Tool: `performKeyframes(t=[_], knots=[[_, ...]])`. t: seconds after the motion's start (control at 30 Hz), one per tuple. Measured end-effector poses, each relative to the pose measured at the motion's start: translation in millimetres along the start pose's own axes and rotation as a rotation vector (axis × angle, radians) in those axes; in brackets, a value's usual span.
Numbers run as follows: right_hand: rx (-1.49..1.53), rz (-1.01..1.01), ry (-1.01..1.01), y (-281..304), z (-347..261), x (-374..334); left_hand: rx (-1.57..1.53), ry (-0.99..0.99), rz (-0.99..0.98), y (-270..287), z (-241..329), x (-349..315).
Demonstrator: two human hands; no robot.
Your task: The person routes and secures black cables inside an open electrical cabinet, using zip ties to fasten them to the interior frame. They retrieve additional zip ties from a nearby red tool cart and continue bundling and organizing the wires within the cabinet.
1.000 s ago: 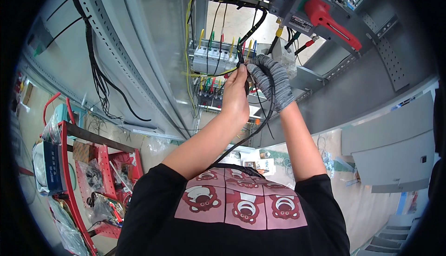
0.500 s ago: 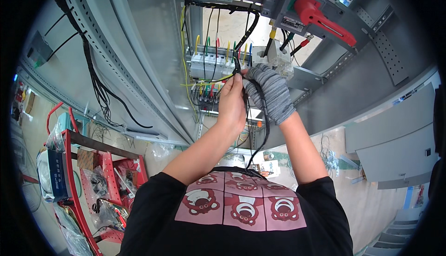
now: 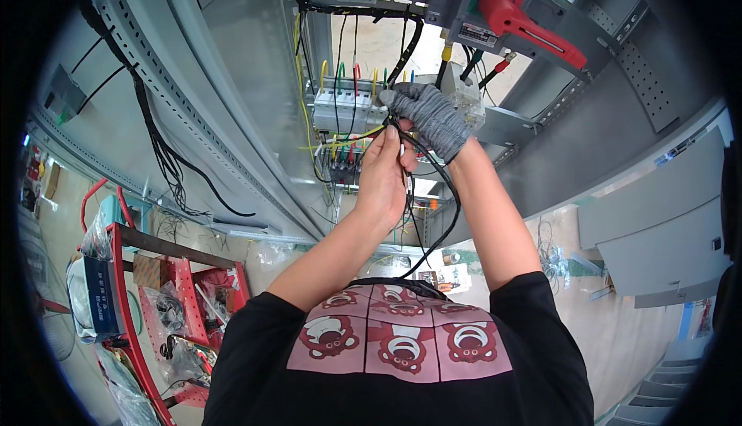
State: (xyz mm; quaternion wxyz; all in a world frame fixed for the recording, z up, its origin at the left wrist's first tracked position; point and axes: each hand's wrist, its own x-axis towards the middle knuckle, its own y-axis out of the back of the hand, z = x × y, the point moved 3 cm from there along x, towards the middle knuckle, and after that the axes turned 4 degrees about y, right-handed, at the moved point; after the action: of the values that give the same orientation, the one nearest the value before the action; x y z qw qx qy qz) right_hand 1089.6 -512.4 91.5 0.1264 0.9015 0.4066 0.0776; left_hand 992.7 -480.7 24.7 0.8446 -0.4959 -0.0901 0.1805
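Observation:
A bundle of black wires (image 3: 405, 54) runs down from the top of a grey metal electrical cabinet to my hands. My bare left hand (image 3: 382, 177) pinches the bundle between thumb and fingers, below a row of white circuit breakers (image 3: 334, 109). My right hand (image 3: 430, 117), in a grey knitted glove, is closed round the same bundle just above and to the right, its fingers partly hidden. From there a thicker black cable (image 3: 456, 203) loops down toward my shirt. A yellow-green wire (image 3: 348, 140) reaches the bundle from the left.
A red rotary handle (image 3: 525, 24) juts out at the upper right. Another black wire harness (image 3: 151, 117) hangs on the left frame. A red cart (image 3: 179, 291) with bags and parts stands at lower left; grey panels (image 3: 657, 217) are at the right.
My right hand has shifted up and left along the bundle, its gloved part now over the wires. The looped black cable has swung out to the right. My left hand keeps its pinch.

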Motion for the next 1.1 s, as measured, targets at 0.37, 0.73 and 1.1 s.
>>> performKeyframes(t=[0.37,0.73,1.1], knots=[[0.117,-0.051,-0.075,-3,33,-18,0.003,0.058,0.062,17,1,-1],[-0.391,0.053,0.144,4,6,-52,0.119,-0.009,0.101,17,3,2],[-0.454,0.229,0.398,20,13,-54,0.078,-0.072,0.006,5,6,-4]])
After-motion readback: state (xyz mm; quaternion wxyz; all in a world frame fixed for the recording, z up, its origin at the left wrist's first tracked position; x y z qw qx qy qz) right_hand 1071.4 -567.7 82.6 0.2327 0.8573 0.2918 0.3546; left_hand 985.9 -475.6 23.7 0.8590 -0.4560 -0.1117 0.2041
